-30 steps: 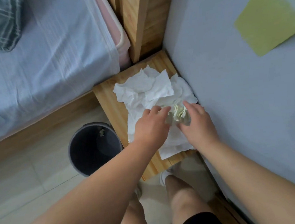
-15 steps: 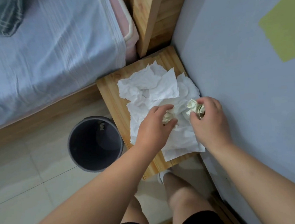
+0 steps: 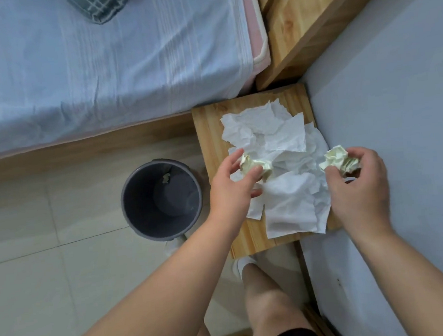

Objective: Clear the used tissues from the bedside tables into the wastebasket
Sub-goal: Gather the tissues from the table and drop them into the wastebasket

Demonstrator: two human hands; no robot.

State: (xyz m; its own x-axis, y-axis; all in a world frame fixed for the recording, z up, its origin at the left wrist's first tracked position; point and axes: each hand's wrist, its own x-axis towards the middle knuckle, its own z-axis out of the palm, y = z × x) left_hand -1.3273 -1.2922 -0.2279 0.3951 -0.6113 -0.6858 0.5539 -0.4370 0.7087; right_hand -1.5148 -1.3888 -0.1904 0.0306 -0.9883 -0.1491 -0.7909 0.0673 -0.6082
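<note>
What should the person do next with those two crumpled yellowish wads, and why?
Probably swing the left hand over the wastebasket and drop its wad. Each hand already has a grip on one wad, the right hand holding the other, and the bin stands open just left of the bedside table.

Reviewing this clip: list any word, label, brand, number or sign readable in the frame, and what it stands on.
None: no text can be read anywhere in this view.
The wastebasket, the white tissues, the wooden bedside table and the bed sheet show no print or label.
The yellowish wads in the left hand and the right hand are crumpled and show no lettering.
</note>
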